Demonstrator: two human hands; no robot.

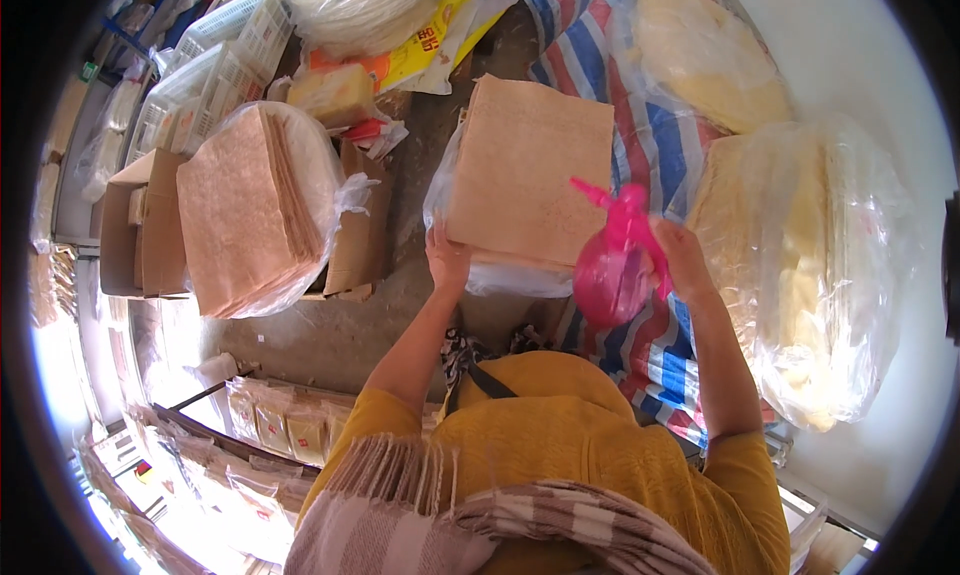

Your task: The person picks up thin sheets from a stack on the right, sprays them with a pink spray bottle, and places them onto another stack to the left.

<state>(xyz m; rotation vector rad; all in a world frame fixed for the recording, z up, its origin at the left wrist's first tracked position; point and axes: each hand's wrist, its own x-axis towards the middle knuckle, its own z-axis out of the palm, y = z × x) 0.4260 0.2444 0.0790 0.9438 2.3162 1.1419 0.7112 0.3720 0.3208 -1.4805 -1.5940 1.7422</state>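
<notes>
A pink plastic spray bottle [611, 275] is in my right hand [679, 256], its nozzle pointing up and to the left. It is held above the lower right corner of a stack of square brown sheets [529, 162]. My left hand [448, 260] rests at the stack's lower left corner, touching its edge; some of its fingers are hidden. Clear plastic wrap [517, 281] shows below and to the left of the stack. Faint reddish marks show on the top sheet.
Left stands another stack of brown sheets [232, 207] in plastic over cardboard boxes [165, 252]. On the right, plastic-bagged pale sheets [795, 267] lie along a striped tarp [664, 147]. White plastic crates [217, 87] and a yellow printed bag [431, 42] are farther off. Packaged goods [289, 425] line a lower-left shelf.
</notes>
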